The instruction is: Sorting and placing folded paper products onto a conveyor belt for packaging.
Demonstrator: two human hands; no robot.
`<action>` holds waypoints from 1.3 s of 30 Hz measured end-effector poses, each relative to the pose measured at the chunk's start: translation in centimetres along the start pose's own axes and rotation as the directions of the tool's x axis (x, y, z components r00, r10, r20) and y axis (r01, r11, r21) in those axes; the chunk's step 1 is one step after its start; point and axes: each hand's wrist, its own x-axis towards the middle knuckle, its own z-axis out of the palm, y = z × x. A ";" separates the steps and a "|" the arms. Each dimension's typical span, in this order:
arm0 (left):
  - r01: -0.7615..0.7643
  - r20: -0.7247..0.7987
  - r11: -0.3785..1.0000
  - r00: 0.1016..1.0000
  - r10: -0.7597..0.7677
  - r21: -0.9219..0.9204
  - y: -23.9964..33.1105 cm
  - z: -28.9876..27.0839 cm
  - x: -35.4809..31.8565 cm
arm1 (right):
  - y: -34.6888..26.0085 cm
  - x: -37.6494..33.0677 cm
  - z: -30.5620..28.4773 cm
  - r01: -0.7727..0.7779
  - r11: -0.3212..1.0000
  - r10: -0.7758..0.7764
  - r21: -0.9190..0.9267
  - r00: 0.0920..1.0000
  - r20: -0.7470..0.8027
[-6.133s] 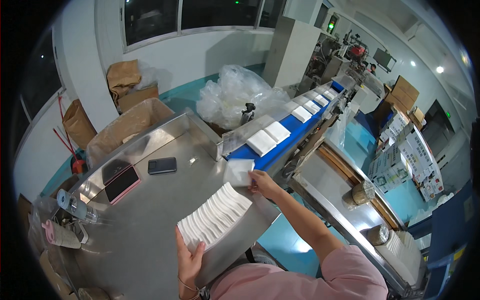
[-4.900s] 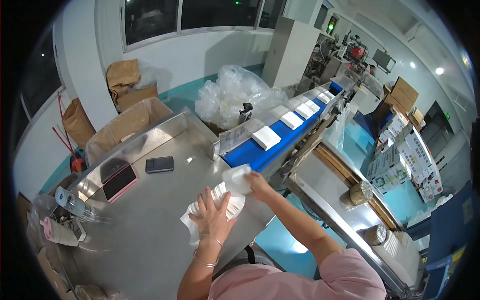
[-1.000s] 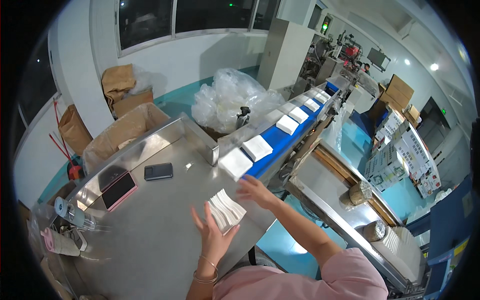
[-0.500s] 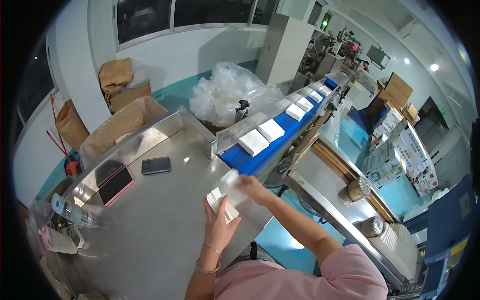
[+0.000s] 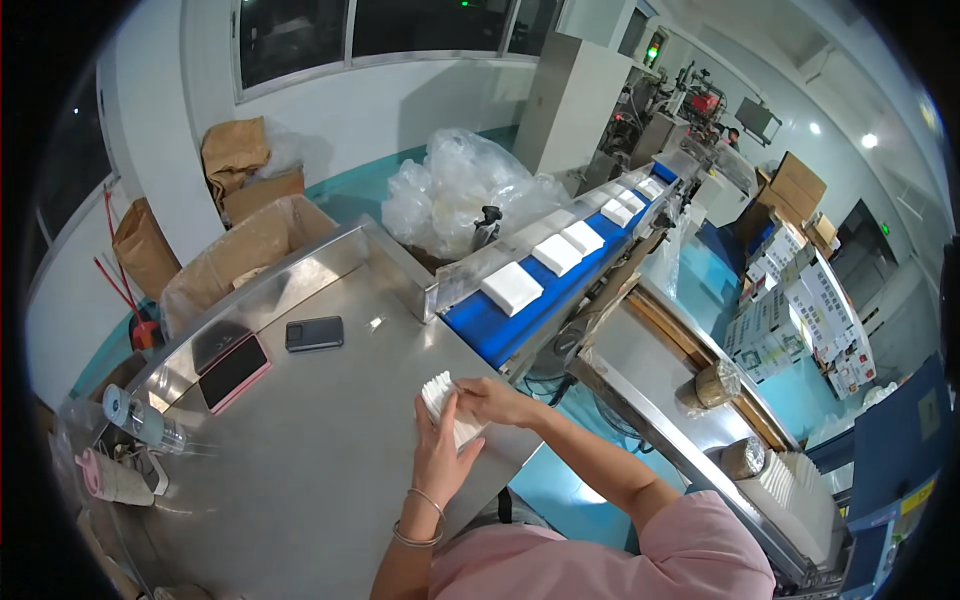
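My left hand (image 5: 440,448) is wrapped round a stack of white folded paper sheets (image 5: 438,390), tilted above the steel table, with its layered edges showing at the top. My right hand (image 5: 492,402) is at the stack's right side, fingers closed and pressed against the sheets; its fingertips are partly hidden. Just ahead, a blue conveyor belt (image 5: 484,333) runs away to the far right. At its near end a white folded stack (image 5: 512,289) lies flat by itself, with a pair of similar stacks (image 5: 557,255) beyond it and several more farther off.
On the steel table (image 5: 310,470) lie a dark phone (image 5: 314,333) and a pink-edged phone (image 5: 234,373). A clear bottle (image 5: 145,420) and a pink-lidded cup (image 5: 115,478) stand at its left. A metal-framed side table (image 5: 640,350) flanks the belt on the right.
My right hand, blurred near the belt's end with something white, has come back to the stack in my left hand. The belt's stacks have moved farther away, and another lies at the near end.
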 end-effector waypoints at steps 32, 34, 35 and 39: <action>0.020 -0.122 0.950 0.991 -0.061 -0.312 -4.2 1.3 -4.9 | 5.4 0.1 -4.1 -0.379 0.900 0.406 0.214 0.909 -0.098; 0.023 -0.115 0.953 0.991 -0.061 -0.302 -4.2 1.0 -5.0 | 6.7 1.5 -3.7 -0.396 0.836 0.482 0.381 0.860 -0.165; 0.025 -0.106 0.955 0.993 -0.059 -0.296 -4.0 0.9 -4.9 | 8.2 2.4 -3.7 -0.175 0.825 0.384 0.538 0.872 -0.305; -0.005 -0.090 0.966 0.996 -0.019 -0.259 -4.1 0.7 -4.9 | 6.8 2.6 -3.6 0.071 0.765 0.334 0.640 0.806 -0.488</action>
